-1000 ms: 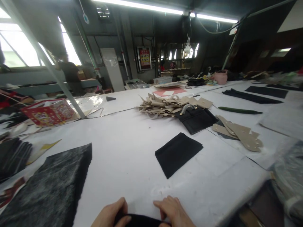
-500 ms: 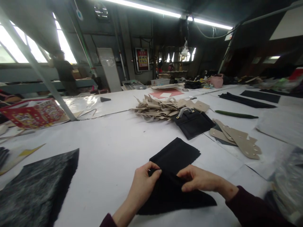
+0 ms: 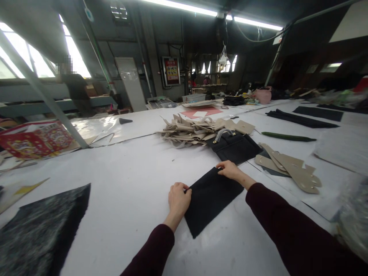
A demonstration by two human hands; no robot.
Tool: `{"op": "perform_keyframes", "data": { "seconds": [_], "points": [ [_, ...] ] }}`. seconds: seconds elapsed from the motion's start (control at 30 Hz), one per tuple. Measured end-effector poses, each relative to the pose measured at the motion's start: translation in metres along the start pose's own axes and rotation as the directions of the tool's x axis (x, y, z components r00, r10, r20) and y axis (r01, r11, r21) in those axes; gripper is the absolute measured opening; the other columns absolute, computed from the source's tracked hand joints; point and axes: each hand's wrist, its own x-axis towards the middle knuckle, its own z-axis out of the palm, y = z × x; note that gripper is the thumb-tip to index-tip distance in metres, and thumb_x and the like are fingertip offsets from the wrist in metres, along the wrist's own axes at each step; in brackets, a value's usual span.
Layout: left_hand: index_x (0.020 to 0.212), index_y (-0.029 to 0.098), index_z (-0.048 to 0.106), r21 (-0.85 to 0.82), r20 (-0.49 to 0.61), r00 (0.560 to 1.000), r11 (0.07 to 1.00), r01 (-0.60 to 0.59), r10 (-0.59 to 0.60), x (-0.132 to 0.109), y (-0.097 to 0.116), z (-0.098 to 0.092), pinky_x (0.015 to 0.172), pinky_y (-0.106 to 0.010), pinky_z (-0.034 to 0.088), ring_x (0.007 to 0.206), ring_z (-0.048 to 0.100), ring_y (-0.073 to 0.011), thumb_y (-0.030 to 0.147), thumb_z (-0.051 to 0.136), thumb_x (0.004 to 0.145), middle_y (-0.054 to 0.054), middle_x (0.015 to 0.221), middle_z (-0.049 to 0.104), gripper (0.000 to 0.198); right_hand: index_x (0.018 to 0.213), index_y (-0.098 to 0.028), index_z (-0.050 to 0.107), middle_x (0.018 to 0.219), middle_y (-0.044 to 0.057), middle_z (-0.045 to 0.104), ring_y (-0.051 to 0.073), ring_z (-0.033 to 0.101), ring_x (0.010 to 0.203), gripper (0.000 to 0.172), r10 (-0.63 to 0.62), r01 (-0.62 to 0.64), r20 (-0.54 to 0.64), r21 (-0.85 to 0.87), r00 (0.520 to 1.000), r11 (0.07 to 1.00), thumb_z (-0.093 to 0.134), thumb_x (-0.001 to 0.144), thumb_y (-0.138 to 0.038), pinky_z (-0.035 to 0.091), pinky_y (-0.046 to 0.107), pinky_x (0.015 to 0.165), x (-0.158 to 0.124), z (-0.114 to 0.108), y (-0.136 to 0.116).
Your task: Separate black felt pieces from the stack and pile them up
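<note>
A tube light near one o'clock lights the counter from above; windows at ten o'clock blow out white. The far wall is dim. Clear sheeting at nine o'clock throws back glare. Plastic at four o'clock is blurred, and wide-angle distortion stretches the edges.

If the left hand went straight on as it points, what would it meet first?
Beyond the black cloth, the left hand would probably meet the beige pile, though the black bag lies close by and depth is unclear.
</note>
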Motion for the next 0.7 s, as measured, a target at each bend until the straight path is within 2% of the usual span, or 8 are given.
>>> {"op": "perform_keyframes", "data": {
  "seconds": [0.1,0.17,0.23,0.3,0.43,0.57,0.63,0.7],
  "points": [
    [0.103,0.014,0.064,0.025,0.004,1.0,1.0,-0.017,0.017,0.001,-0.007,0.001,0.093,-0.04,0.04,0.108,0.055,-0.0283,0.021,0.061,0.082,-0.012,0.108,0.065,0.022,0.111,-0.009,0.07,0.102,0.014,0.068,0.025,0.063,0.097,0.037,-0.041,0.027,-0.164,-0.087,0.986,0.996,0.061,0.075,-0.012,0.045,0.037,0.093,-0.002,0.018,0.005],
    [0.113,0.016,0.06,0.027,0.014,0.999,0.999,-0.036,0.036,-0.005,-0.013,-0.008,0.094,-0.038,0.04,0.11,0.055,-0.0262,0.021,0.062,0.081,-0.01,0.114,0.064,0.033,0.117,-0.009,0.066,0.112,0.016,0.064,0.026,0.059,0.105,0.038,-0.103,0.074,-0.244,-0.123,0.964,0.99,0.055,0.081,-0.015,0.043,0.041,0.098,-0.014,0.027,0.003],
    [0.114,0.019,0.06,0.025,0.024,0.998,0.998,-0.062,0.061,-0.017,-0.022,-0.027,0.093,-0.035,0.042,0.108,0.057,-0.0235,0.023,0.062,0.082,-0.008,0.116,0.064,0.032,0.119,-0.012,0.065,0.118,0.014,0.062,0.026,0.056,0.112,0.037,-0.18,0.145,-0.277,-0.144,0.944,0.979,0.052,0.085,-0.017,0.041,0.043,0.101,-0.034,0.037,-0.001],
    [0.107,0.021,0.061,0.052,0.024,0.995,0.994,-0.094,0.093,-0.039,-0.039,-0.056,0.088,-0.034,0.044,0.101,0.06,-0.0216,0.027,0.058,0.085,-0.005,0.112,0.065,0.023,0.118,-0.016,0.065,0.118,0.011,0.062,0.026,0.054,0.114,0.035,-0.254,0.221,-0.265,-0.149,0.93,0.964,0.051,0.086,-0.019,0.042,0.043,0.102,-0.061,0.047,-0.006],
    [0.092,0.025,0.062,0.263,-0.037,0.996,0.963,-0.064,0.076,-0.108,-0.095,-0.135,0.08,-0.034,0.046,0.085,0.063,-0.0216,0.042,0.051,0.088,-0.002,0.095,0.066,0.021,0.111,-0.02,0.068,0.114,0.008,0.063,0.024,0.058,0.107,0.028,-0.396,0.38,-0.14,-0.13,0.907,0.916,0.051,0.089,-0.023,0.047,0.044,0.095,-0.125,0.069,-0.021],
    [0.09,0.027,0.062,0.446,-0.168,0.977,0.874,0.193,-0.13,-0.194,-0.161,-0.211,0.07,-0.03,0.047,0.075,0.063,-0.02,0.056,0.051,0.085,0.0,0.089,0.066,0.03,0.104,-0.022,0.07,0.11,0.008,0.064,0.024,0.06,0.103,0.024,-0.42,0.419,-0.032,-0.016,0.907,0.908,0.05,0.093,-0.028,0.05,0.042,0.09,-0.174,0.086,-0.042],
    [0.092,0.028,0.062,0.477,-0.233,0.94,0.814,0.332,-0.247,-0.234,-0.184,-0.237,0.067,-0.028,0.046,0.077,0.065,-0.0203,0.056,0.051,0.084,0.0,0.091,0.067,0.031,0.1,-0.022,0.071,0.11,0.008,0.064,0.024,0.061,0.102,0.024,-0.395,0.392,0.027,0.069,0.918,0.917,0.051,0.092,-0.033,0.052,0.04,0.089,-0.19,0.095,-0.055],
    [0.093,0.026,0.062,0.485,-0.267,0.911,0.773,0.409,-0.314,-0.265,-0.196,-0.254,0.068,-0.028,0.046,0.081,0.066,-0.0203,0.051,0.05,0.086,-0.001,0.096,0.068,0.028,0.098,-0.024,0.072,0.111,0.008,0.064,0.024,0.062,0.101,0.025,-0.386,0.369,0.104,0.151,0.917,0.917,0.052,0.092,-0.038,0.053,0.037,0.086,-0.202,0.107,-0.071]
  ]
}}
